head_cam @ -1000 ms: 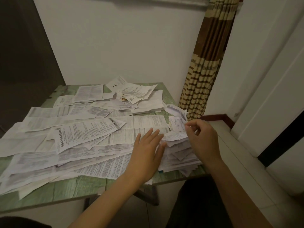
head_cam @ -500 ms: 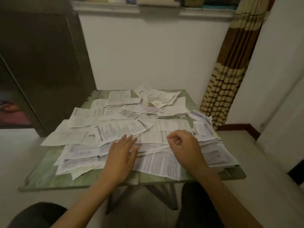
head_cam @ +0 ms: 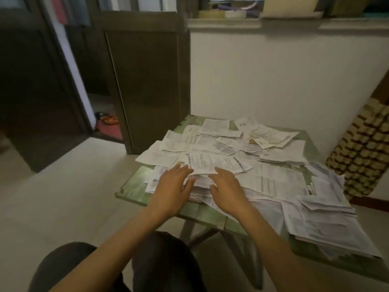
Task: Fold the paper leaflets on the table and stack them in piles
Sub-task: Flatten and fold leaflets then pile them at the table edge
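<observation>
Several white printed paper leaflets (head_cam: 271,180) lie unfolded and overlapping across a green table (head_cam: 136,184). A thicker heap of leaflets (head_cam: 324,220) sits at the table's near right corner. One leaflet with a dark heading (head_cam: 212,162) lies on top near the left side. My left hand (head_cam: 172,190) hovers with straight fingers at that leaflet's near left corner. My right hand (head_cam: 227,190) is flat, fingers straight, at the same leaflet's near edge. Neither hand holds paper.
A dark wooden cabinet (head_cam: 145,85) stands behind the table's left side, with an open doorway further left. A striped brown curtain (head_cam: 362,152) hangs at the right. A white wall backs the table. My knees show below the table's near edge.
The view swung left and up. My right hand left the right-hand heap, uncurled and moved left across the papers. My left hand shifted left too. Both now sit by the dark-headed leaflet.
</observation>
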